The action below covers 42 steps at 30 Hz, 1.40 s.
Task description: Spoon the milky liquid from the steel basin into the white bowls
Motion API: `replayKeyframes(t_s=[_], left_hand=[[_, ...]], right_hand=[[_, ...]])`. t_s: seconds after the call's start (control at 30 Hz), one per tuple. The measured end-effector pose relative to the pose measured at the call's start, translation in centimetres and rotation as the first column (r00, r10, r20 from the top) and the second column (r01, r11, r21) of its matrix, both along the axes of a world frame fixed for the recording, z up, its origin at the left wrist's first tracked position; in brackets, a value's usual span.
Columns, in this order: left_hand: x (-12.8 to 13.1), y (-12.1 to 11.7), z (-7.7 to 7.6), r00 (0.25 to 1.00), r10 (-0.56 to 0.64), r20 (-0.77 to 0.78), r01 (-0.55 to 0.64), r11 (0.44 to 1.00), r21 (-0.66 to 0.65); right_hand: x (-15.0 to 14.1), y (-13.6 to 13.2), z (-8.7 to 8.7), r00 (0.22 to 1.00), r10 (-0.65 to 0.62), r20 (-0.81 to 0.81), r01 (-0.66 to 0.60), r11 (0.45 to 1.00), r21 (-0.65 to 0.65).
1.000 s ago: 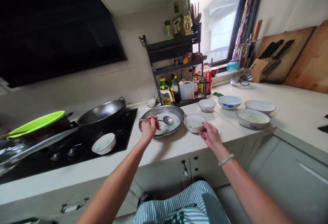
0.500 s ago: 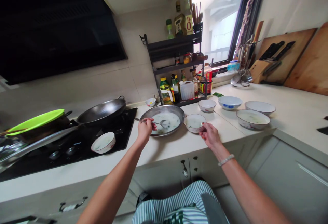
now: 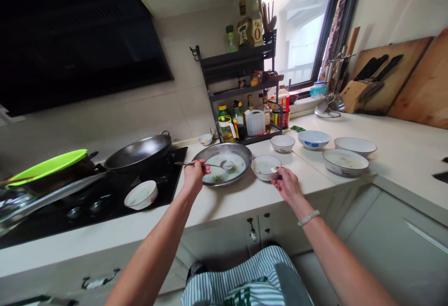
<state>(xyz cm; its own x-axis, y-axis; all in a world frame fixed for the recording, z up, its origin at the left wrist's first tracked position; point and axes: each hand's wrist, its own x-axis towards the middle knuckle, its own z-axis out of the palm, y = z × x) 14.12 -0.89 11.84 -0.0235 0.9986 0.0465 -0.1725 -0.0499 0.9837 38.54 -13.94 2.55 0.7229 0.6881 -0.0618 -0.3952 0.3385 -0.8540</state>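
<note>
My left hand point(image 3: 194, 175) is closed around the handle of a metal spoon point(image 3: 227, 165). The spoon's bowl is over or at the surface of the whitish soup with green bits in a wide steel basin point(image 3: 249, 159). To the basin's right stands a patterned white bowl point(image 3: 262, 175) with similar soup in it. My right hand point(image 3: 287, 185) pinches this bowl's right rim between thumb and fingers, and the bowl rests on the counter.
A filled bowl point(image 3: 149, 199) sits at the hob's edge, near a wok point(image 3: 140, 153) and a lime-green basket point(image 3: 51, 166). More bowls, including a filled one point(image 3: 345, 171), stand to the right. Behind the basin is a black rack point(image 3: 241, 93) of bottles.
My left hand has shifted slightly left and down with the spoon. The spoon's bowl has lifted a little in the basin. My right hand stays on the bowl's rim.
</note>
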Motion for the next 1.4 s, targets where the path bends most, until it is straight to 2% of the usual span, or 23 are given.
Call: replayKeyframes(t_s=[0.17, 0.47, 0.93, 1.4], left_hand=[[0.0, -0.3, 0.7, 0.997, -0.048, 0.055, 0.05, 0.998, -0.037], [0.6, -1.5, 2.0, 0.995, -0.053, 0.081, 0.057, 0.997, -0.058], [0.9, -1.4, 1.5, 0.994, -0.089, 0.066, 0.094, 0.994, -0.062], [1.7, -1.9, 2.8, 0.99, -0.109, 0.095, 0.116, 0.99, -0.075]], right_hand=[[0.0, 0.1, -0.1, 1.0, -0.003, 0.007, 0.003, 1.0, 0.014], [0.1, 0.1, -0.2, 1.0, -0.004, 0.001, 0.004, 1.0, 0.013], [0.0, 0.0, 0.0, 1.0, 0.003, -0.001, -0.003, 1.0, 0.016], [0.2, 0.2, -0.5, 1.0, 0.011, 0.008, -0.011, 1.0, 0.021]])
